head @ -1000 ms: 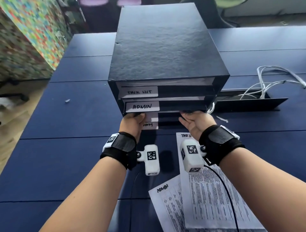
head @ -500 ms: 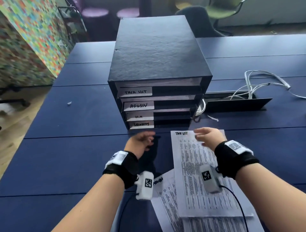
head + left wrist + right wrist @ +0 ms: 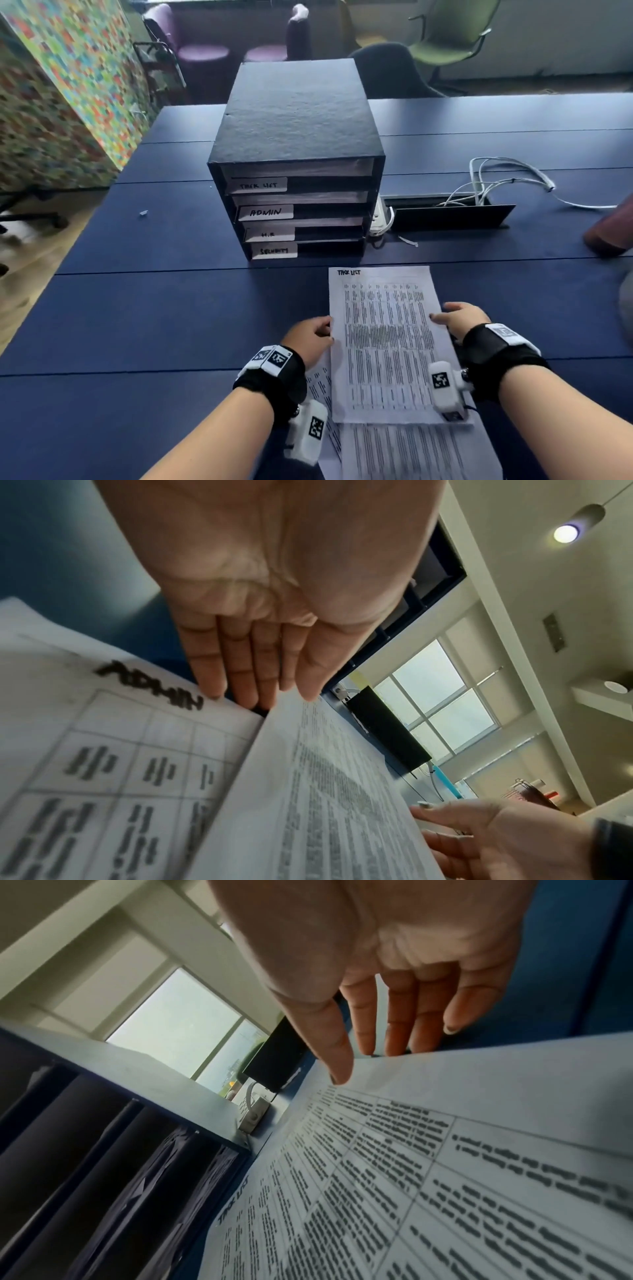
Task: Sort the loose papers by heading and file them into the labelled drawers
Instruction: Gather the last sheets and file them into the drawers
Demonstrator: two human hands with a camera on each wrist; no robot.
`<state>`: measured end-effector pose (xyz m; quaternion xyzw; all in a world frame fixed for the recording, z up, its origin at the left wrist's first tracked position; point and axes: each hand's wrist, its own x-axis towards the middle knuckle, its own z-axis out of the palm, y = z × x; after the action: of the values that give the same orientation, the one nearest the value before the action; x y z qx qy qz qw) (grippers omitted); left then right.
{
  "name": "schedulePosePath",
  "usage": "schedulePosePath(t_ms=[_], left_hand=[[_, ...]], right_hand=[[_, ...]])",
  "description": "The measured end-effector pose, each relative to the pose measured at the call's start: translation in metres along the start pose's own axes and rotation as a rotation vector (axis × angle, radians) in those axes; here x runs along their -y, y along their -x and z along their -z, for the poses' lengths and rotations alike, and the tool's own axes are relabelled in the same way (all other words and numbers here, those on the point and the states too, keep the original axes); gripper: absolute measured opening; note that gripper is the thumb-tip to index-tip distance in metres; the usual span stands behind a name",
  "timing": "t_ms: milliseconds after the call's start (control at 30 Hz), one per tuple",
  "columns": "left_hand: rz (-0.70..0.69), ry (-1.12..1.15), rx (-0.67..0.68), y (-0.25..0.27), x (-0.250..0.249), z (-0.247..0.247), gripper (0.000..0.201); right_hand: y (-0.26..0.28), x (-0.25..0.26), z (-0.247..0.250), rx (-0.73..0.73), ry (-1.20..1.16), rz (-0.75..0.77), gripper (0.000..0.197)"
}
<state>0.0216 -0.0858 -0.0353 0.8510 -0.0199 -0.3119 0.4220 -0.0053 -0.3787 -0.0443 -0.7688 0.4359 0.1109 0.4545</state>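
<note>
A dark drawer unit [image 3: 294,150] stands mid-table with all drawers pushed in, labelled TASK LIST [image 3: 258,185], ADMIN [image 3: 265,212], H.R [image 3: 269,234] and a bottom label [image 3: 274,251]. In front lies a pile of printed sheets. The top sheet [image 3: 387,342] is headed TASK LIST. My left hand [image 3: 313,334] pinches its left edge, fingers under [image 3: 240,696] and thumb above. My right hand [image 3: 455,317] pinches the right edge, thumb on top [image 3: 339,1077]. An ADMIN sheet [image 3: 103,750] lies beneath, and another sheet [image 3: 411,452] sticks out nearer me.
White cables [image 3: 496,178] run into an open cable tray [image 3: 448,216] right of the unit, with a white socket block [image 3: 378,219] beside it. A brownish object [image 3: 609,233] sits at the right edge. A colourful panel [image 3: 61,96] and chairs [image 3: 445,41] stand beyond the blue table [image 3: 154,308].
Both hands left the lower drawer fronts of the unit and drew back toward me. They now hold the two side edges of the TASK LIST sheet.
</note>
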Motion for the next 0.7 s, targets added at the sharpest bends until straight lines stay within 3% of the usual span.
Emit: schedulePosePath(t_ms=[100, 233, 367, 500, 700], left_hand=[[-0.006, -0.043, -0.045, 0.008, -0.007, -0.008, 0.051], [-0.027, 0.094, -0.122, 0.018, -0.012, -0.014, 0.060], [-0.052, 0.141, -0.106, 0.025, -0.016, -0.027, 0.036], [0.010, 0.231, -0.104, 0.030, -0.016, -0.037, 0.007], [0.229, 0.391, -0.195, 0.038, -0.004, -0.045, 0.014]], right_hand=[[0.001, -0.010, 0.002, 0.041, -0.031, 0.034, 0.038], [0.012, -0.014, 0.008, -0.002, 0.059, 0.153, 0.019], [0.014, -0.011, 0.016, -0.045, 0.150, 0.209, 0.006], [0.009, -0.011, 0.032, -0.029, 0.239, 0.205, 0.001], [-0.006, -0.049, 0.053, 0.053, 0.283, 0.099, 0.019]])
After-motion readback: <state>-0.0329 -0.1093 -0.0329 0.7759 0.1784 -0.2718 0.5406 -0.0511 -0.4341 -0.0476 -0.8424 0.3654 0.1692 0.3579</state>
